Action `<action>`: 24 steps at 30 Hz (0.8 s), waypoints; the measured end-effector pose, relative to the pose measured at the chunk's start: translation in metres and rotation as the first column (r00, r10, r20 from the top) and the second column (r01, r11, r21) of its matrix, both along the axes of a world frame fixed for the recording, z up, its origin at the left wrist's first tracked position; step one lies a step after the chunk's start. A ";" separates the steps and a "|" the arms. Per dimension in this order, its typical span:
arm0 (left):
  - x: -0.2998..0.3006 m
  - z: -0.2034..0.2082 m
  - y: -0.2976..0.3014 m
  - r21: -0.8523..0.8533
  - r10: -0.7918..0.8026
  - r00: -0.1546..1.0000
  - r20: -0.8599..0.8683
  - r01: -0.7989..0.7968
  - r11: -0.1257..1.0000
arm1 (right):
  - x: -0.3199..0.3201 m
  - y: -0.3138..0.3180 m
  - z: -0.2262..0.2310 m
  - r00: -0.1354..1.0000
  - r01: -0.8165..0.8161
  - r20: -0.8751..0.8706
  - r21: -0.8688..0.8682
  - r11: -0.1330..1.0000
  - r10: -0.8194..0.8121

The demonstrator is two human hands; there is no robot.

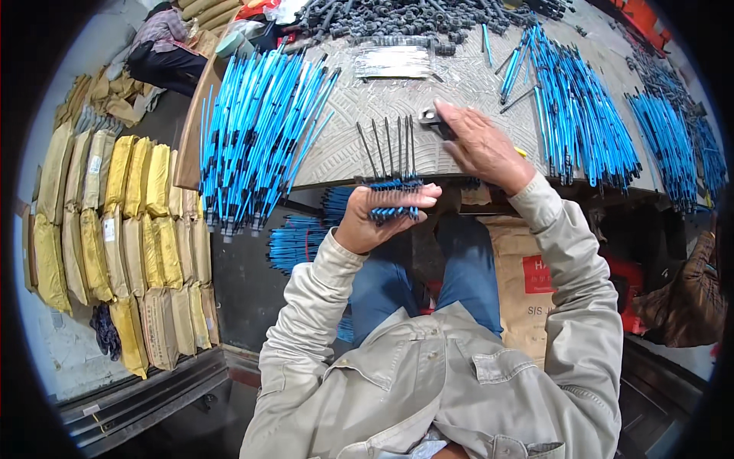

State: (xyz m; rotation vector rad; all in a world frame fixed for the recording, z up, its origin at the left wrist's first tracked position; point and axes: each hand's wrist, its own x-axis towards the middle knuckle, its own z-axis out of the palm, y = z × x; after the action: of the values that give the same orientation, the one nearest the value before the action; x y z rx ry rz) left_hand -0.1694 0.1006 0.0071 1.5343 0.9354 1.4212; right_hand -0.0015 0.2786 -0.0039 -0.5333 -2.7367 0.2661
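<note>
My left hand (367, 218) is closed round a small bundle of thin blue-and-black rods (394, 213) at the table's near edge. Several thin black stems (392, 149) fan out from this bundle, pointing away from me over the tabletop. To the right, my right hand (485, 141) is closed on a hand tool with a rounded metal head (429, 115) and a dark body. The palm hides most of the tool, so its exact kind cannot be made out. A yellow tip (521, 152) shows beside the right wrist.
Blue rods lie in a large pile at left (256, 130) and another at right (577, 107). Clear thin strips (392, 63) sit mid-table, before a heap of black fittings (382, 19). Wrapped packages (115, 237) are stacked at left. A person (164, 46) bends at the far left.
</note>
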 end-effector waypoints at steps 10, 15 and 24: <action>-0.018 -0.032 0.001 -0.206 -0.130 0.986 0.106 0.150 0.967 | -0.060 -0.017 -0.008 0.952 -0.306 -0.021 0.010 0.952 0.306; -0.025 -0.032 -0.004 -0.467 -0.077 0.984 0.163 0.146 0.872 | -0.063 -0.014 -0.020 0.919 -0.380 -0.195 -0.195 0.904 0.344; -0.040 -0.047 0.009 0.189 -0.106 0.942 -0.320 0.173 0.967 | -0.009 -0.045 -0.023 0.894 -0.196 -0.444 -0.267 0.943 0.060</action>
State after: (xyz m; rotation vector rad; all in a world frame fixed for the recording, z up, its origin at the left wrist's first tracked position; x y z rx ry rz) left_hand -0.2095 0.1095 -0.0402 1.9871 0.8509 1.2336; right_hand -0.0102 0.2336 -0.0271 -0.3165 -2.3060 0.7585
